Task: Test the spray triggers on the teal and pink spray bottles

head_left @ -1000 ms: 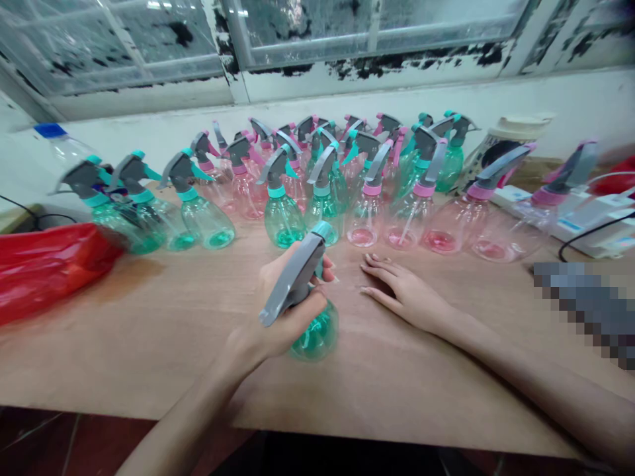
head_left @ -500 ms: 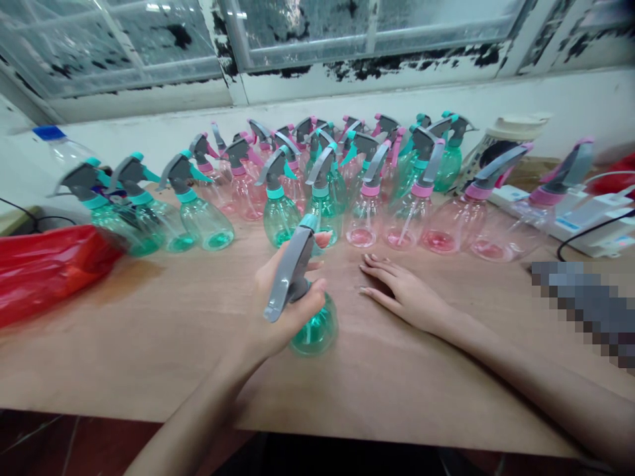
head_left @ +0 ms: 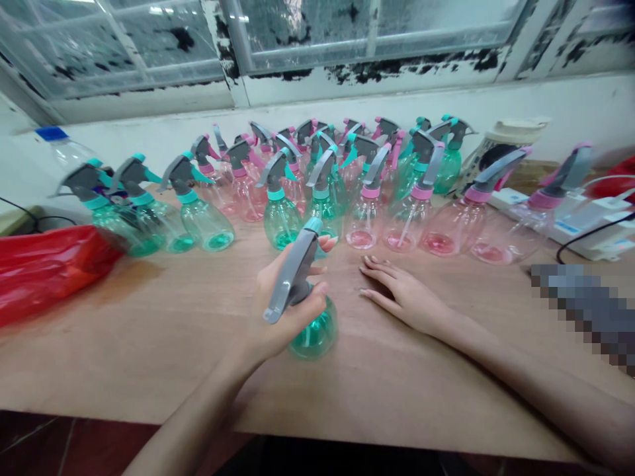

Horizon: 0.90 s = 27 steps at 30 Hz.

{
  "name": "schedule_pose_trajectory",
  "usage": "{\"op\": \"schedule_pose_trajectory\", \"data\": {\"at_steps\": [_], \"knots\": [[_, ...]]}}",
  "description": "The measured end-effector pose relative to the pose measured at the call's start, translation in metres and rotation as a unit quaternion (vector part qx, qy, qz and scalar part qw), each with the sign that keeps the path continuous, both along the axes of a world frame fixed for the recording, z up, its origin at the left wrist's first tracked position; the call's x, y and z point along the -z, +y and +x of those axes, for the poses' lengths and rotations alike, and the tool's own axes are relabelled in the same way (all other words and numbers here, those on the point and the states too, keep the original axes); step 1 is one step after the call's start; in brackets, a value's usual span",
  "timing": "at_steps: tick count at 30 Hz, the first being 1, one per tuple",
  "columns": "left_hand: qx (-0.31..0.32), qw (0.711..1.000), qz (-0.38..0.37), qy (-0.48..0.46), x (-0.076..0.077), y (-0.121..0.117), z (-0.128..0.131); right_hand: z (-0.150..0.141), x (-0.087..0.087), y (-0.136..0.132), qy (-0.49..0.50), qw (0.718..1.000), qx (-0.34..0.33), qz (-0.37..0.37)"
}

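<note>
My left hand [head_left: 278,311] is wrapped round the neck of a green spray bottle [head_left: 315,330] with a grey and teal trigger head. The bottle stands upright on the wooden table [head_left: 411,390], its nozzle end tilted toward me. Part of its neck is hidden by my fingers and the head. To the right, my right hand [head_left: 401,291] lies flat on the tabletop, fingers stretched out and apart, holding nothing. Just beyond it stand pink spray bottles [head_left: 362,228], and behind my left hand are more green spray bottles [head_left: 280,221].
Several more bottles crowd back to the wall. A red plastic bag [head_left: 49,268] lies at the left, near a blue-capped clear bottle [head_left: 64,149]. On the right are a cup [head_left: 510,145], a white power strip [head_left: 585,221] with cables and a blurred-out dark object [head_left: 585,307].
Almost nothing differs. The view has shifted very slightly; my left hand still grips the green bottle and my right hand still rests in the same place.
</note>
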<state>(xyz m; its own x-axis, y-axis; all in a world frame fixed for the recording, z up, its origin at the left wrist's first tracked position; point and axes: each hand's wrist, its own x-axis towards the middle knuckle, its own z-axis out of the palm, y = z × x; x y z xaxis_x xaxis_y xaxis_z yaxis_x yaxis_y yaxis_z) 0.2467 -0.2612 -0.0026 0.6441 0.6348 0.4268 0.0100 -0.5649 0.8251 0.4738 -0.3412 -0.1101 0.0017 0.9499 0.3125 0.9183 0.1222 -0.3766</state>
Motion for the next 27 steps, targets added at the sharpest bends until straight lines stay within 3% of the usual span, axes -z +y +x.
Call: {"op": "schedule_pose_trajectory", "data": {"at_steps": [27], "knots": [[-0.001, 0.999, 0.026, 0.040, -0.0059, 0.0044, -0.0001, -0.0004, -0.0005, 0.0002, 0.012, 1.000, -0.006, 0.004]]}}
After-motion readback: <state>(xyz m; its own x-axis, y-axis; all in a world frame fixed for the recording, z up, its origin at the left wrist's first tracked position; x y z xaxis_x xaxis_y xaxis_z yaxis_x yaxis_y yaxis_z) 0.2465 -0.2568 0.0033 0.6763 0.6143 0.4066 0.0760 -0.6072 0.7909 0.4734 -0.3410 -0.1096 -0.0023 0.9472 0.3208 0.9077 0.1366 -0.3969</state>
